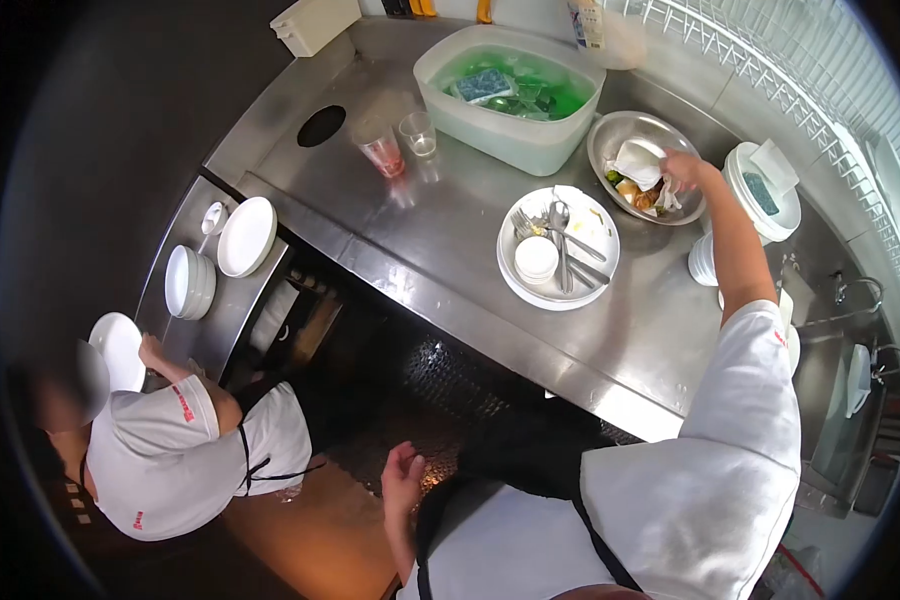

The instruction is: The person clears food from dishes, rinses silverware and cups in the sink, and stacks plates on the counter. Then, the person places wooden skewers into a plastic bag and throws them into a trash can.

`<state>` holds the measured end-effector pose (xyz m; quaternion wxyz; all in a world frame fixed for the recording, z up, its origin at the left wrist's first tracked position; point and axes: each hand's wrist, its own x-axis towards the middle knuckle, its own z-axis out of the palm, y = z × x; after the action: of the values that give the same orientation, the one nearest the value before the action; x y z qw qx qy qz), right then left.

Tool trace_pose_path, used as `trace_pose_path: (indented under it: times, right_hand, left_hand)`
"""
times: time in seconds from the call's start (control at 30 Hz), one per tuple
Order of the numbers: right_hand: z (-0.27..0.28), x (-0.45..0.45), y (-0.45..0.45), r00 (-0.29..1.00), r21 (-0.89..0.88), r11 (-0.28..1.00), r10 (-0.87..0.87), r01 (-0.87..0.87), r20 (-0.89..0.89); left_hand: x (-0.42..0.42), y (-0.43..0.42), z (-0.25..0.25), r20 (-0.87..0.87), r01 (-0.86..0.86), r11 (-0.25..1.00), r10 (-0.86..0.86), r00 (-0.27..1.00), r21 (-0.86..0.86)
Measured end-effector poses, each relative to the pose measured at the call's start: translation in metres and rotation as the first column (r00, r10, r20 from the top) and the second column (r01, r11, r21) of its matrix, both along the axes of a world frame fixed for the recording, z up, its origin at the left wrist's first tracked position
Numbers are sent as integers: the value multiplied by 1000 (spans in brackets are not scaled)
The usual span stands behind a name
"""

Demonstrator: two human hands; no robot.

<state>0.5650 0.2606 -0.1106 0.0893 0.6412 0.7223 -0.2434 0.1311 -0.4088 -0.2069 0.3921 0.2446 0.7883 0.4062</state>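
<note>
The tub (480, 128) of green liquid stands left of your right hand (681, 172); the metal bowl (635, 124) sits beneath that hand, stacked plates (507, 240) nearer you. Its bent fingers meet a white item (636, 166), hold unclear; your left hand (402, 476) curls loosely, empty.

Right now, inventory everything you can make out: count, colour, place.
Counter: one, silver, centre
Tub: one, whitish, counter's back, green liquid inside
Sponges: two, blue-green, in tub and on white containers
Glasses: two, clear, left of tub
Stacked plates: count unclear, white, mid-counter
Cutlery: several, silver, on stacked plates
Small cup: one, white, beside cutlery
Bowls: one stack, white, side counter
Wire rack: one, white, upper right
Taps: two, silver, far right
Co-worker: one, white shirt, left
Metal bowl: one, silver, right of tub, scraps inside
Right hand: one, bare, at metal bowl
Left hand: one, bare, beside apron
</note>
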Motion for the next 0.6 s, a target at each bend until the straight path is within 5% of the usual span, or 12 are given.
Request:
trace_pose_path:
  times: [0.07,0.1,0.2,0.37,0.53,0.6]
  right_hand:
    - [-27,11,11,996,292,952,92,-88,-1]
    - [-29,7,7,962,482,839,170,-254,212]
    - [-21,-9,-9,965,472,872,0,-128,262]
    - [-7,-15,-36,932,505,836,24,-217,361]
    - [9,-8,-67,923,777,550,-29,-306,385]
    - [25,-7,-72,939,791,552,-44,-263,342]
  left_hand:
    - [2,5,10,23,-37,999,37,999,-18]
    - [2,6,12,36,-55,998,56,998,-23]
    - [-2,2,-2,-26,-8,999,7,1000,-31]
    - [4,9,9,-16,-2,1000,2,1000,-16]
    - [-2,-3,1,-88,41,999,-41,995,0]
    - [-6,-9,-3,-90,40,999,-39,995,15]
